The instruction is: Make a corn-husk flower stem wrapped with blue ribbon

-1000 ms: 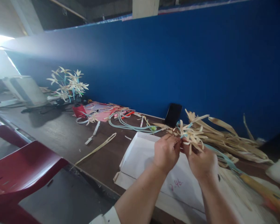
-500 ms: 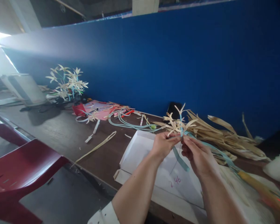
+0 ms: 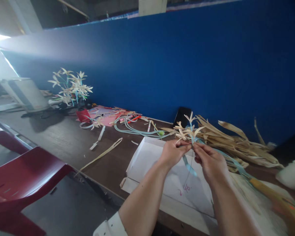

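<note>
Above the white box lid (image 3: 157, 190), my two hands meet at the stem of a small spray of cream flowers (image 3: 190, 131) that look made of dried husk. My left hand (image 3: 174, 152) pinches the stem from the left, along with a light blue strip (image 3: 190, 168) whose free end hangs below the fingers. My right hand (image 3: 210, 160) is closed on the same stem from the right, fingertips near the left ones. A thin dark wire runs down from the stem over the lid. Blue wrapping covers the upper stem; my fingers hide the part being gripped.
Dried husks (image 3: 228, 141) lie to the right, near a yellow-handled tool (image 3: 267, 191) and a white cup-like object (image 3: 292, 175). A dark phone (image 3: 182, 115) leans on the blue partition. Left are coiled pale tubing (image 3: 135, 129), finished flowers (image 3: 73, 85), a kettle (image 3: 27, 93) and a red chair (image 3: 27, 173).
The flower spray has turned and sunk slightly between my fingers. The hanging blue strip has swung and looks shorter. Both hands keep nearly the same place.
</note>
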### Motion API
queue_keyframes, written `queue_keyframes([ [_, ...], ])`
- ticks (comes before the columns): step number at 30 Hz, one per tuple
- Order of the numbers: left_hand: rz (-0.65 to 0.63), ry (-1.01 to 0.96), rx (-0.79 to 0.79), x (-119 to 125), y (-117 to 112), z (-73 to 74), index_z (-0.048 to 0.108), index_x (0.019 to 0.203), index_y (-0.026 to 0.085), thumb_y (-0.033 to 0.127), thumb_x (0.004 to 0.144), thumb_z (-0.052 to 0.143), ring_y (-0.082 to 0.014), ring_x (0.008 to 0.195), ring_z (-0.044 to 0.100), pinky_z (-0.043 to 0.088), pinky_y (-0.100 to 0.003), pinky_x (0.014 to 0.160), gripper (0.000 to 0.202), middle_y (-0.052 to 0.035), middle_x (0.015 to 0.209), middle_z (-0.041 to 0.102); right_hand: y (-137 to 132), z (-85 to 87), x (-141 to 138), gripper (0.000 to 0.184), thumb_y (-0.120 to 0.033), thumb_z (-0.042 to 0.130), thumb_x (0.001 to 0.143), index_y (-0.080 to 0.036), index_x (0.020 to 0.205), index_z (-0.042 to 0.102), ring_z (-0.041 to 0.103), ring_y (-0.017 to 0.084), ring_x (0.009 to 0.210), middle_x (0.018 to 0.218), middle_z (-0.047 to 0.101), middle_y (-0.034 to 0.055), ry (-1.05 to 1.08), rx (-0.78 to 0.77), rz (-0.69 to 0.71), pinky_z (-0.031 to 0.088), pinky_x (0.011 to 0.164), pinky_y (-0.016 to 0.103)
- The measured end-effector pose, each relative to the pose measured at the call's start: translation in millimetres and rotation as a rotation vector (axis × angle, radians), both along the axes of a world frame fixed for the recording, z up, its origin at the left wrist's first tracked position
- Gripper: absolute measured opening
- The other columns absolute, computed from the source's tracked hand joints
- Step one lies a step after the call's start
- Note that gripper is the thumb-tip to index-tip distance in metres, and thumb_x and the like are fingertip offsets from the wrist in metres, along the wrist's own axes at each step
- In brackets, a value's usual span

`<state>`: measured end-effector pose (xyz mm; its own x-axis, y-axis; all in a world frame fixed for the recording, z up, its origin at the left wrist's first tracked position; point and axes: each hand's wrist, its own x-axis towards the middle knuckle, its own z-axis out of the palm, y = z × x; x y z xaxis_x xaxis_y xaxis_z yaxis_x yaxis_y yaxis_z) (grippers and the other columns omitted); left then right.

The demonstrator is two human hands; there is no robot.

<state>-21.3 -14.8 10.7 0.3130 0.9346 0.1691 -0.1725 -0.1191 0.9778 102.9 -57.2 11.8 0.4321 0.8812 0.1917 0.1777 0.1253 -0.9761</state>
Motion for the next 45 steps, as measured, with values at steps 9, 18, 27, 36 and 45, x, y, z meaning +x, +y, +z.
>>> queue_keyframes([
  [9, 0.047, -0.055, -0.143, -4, -4, 6.3, 0.063, 0.067, 0.013, 0.035, 0.069, 0.063, -0.0050, 0.048, 0.035, 0.029, -0.019, 0.048, 0.022, 0.0039, 0.053, 0.045, -5, 9.9, -5, 0.040, -0.046, 0.064, 0.072, -0.014, 0.095, 0.070, 0.046, 0.011, 0.048, 0.052, 0.051, -0.0034, -0.123, -0.069, -0.002, 0.038, 0.047, 0.023],
  [18, 0.064, 0.091, -0.102, -5, 0, 0.5, 0.065, 0.073, 0.014, 0.053, 0.071, 0.060, -0.0054, 0.048, 0.032, 0.029, -0.020, 0.050, 0.039, 0.0043, 0.052, 0.043, -4, 8.5, 0, 0.038, -0.047, 0.061, 0.076, -0.016, 0.097, 0.070, 0.053, 0.013, 0.051, 0.058, 0.059, -0.0001, -0.285, -0.005, -0.031, 0.043, 0.049, 0.024],
  [27, 0.026, 0.178, -0.155, -8, 1, 4.1, 0.069, 0.076, 0.013, 0.067, 0.074, 0.046, -0.0064, 0.046, 0.030, 0.025, -0.022, 0.046, 0.058, 0.0027, 0.052, 0.041, 3, -5.2, 10, 0.032, -0.041, 0.073, 0.068, -0.017, 0.089, 0.070, 0.045, 0.008, 0.047, 0.053, 0.052, -0.0025, 0.104, 0.053, 0.025, 0.037, 0.045, 0.021],
  [36, 0.048, 0.199, -0.136, -11, 4, 3.1, 0.069, 0.076, 0.017, 0.038, 0.058, 0.074, -0.0059, 0.055, 0.041, 0.034, -0.019, 0.054, 0.029, 0.0032, 0.063, 0.054, 3, -2.7, 8, 0.025, -0.033, 0.076, 0.063, -0.016, 0.082, 0.072, 0.039, 0.007, 0.051, 0.060, 0.051, -0.0009, 0.340, 0.075, 0.149, 0.030, 0.043, 0.020],
  [45, -0.061, 0.109, -0.198, -8, 5, 4.0, 0.066, 0.082, 0.015, 0.025, 0.066, 0.065, -0.0071, 0.052, 0.045, 0.038, -0.018, 0.046, 0.019, 0.0018, 0.059, 0.051, 2, -5.7, 13, 0.040, -0.045, 0.068, 0.072, -0.017, 0.100, 0.071, 0.042, 0.010, 0.050, 0.056, 0.051, -0.0009, -0.058, 0.020, 0.076, 0.035, 0.046, 0.023],
])
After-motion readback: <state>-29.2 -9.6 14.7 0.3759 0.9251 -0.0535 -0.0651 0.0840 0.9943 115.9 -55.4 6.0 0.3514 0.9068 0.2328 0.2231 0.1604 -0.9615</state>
